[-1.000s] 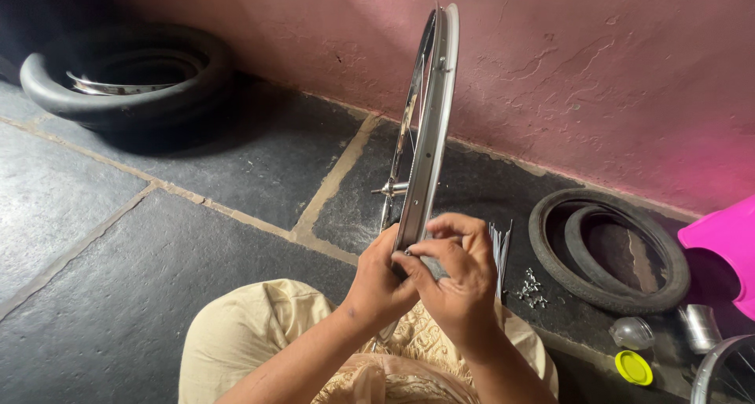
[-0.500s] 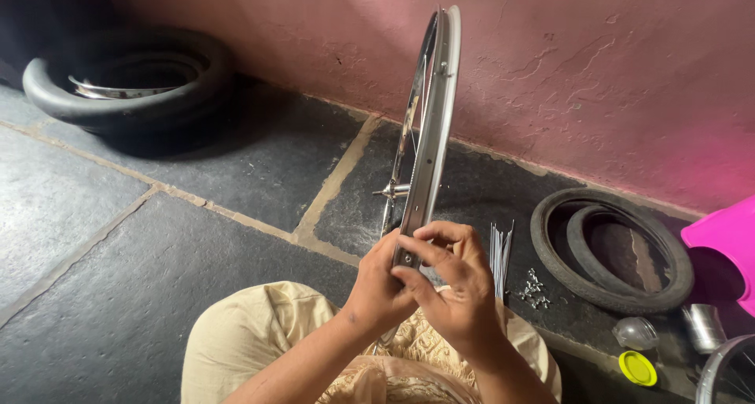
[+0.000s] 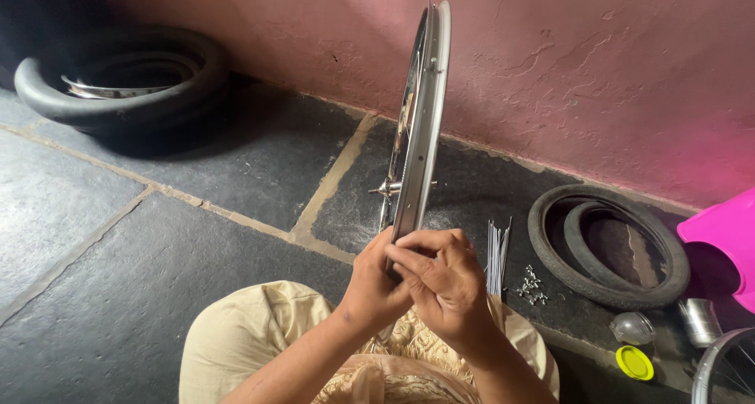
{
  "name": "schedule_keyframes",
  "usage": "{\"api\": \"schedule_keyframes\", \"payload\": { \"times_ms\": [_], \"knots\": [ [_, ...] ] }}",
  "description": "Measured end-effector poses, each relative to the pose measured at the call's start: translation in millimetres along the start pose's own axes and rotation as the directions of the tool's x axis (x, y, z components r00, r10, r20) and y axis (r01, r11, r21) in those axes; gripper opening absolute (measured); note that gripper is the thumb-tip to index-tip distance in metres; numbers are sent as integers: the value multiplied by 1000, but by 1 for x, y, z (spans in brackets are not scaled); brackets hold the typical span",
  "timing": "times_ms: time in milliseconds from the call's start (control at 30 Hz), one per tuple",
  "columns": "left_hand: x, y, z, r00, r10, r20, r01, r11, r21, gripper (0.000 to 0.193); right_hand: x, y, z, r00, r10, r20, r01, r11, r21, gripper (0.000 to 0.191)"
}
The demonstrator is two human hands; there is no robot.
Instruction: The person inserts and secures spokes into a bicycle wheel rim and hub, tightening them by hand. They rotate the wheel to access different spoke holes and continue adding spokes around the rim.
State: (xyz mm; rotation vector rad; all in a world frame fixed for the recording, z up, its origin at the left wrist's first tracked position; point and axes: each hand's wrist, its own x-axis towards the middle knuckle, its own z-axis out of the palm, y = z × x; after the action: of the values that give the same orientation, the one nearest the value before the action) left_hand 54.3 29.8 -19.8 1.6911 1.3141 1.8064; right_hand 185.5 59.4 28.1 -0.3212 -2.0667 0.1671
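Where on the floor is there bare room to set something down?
Bare stone floor between the big tyre, the upright wheel rim and the knee. Crowded on the right: spokes, nipples, small tyres, yellow lid.

There were no boxes, labels, signs or screens to see. Only a small round yellow lid (image 3: 635,362) lay at the lower right.

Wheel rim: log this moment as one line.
left hand: grips wheel rim | right hand: pinches at rim edge | rim: upright | spokes: on floor
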Motion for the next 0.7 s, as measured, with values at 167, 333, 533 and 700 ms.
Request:
{"api": "schedule_keyframes", "payload": {
  "times_ms": [167, 333, 533, 700],
  "knots": [
    [0, -1, 2, 1000, -12, 4, 12, 1000, 4, 23, 1, 3, 9, 989, 84, -122, -80, 996, 38, 20],
    [1, -1, 0, 1000, 0, 17, 1, 999, -43, 29, -1, 4, 9, 994, 36, -104, -33, 999, 38, 27],
    [-1, -5, 2, 999, -46, 5, 46, 998, -46, 26, 0, 4, 16, 988, 74, -139, -64, 995, 77, 18],
    [-3, -18, -11, 999, 52, -3, -52, 996, -74, 32, -2, -13, 26, 989, 60, -134, -70, 995, -74, 22]
  ]
}}
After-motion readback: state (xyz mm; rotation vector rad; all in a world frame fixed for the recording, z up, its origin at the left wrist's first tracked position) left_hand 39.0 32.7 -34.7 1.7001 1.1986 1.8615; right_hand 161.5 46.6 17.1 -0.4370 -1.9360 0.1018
